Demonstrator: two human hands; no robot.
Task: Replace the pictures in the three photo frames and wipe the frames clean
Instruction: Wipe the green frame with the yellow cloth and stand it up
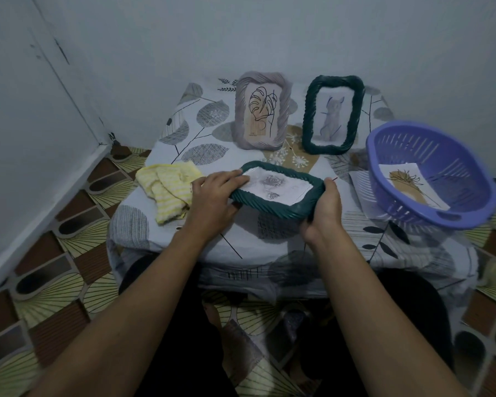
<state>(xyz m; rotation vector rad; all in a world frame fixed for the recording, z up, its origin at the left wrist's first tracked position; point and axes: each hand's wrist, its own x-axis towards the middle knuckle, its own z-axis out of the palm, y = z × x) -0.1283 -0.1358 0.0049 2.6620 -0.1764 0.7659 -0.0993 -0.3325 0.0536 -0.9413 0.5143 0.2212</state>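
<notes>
We hold the dark green frame (278, 193) at picture centre, tilted, just above the bench (241, 242). Our left hand (215, 196) grips its left end, fingers over the rim onto the rose picture (272, 186) inside. Our right hand (325, 207) clasps its right end, thumb on the rim. Yellow cloth (166, 190) lies crumpled on the bench, left of centre, just beside the left hand. Grey frame (261, 110) and a second green frame (332, 114) stand upright at upper centre. Purple basket (430, 173) at right sits tilted, with one loose picture (413, 186) inside.
</notes>
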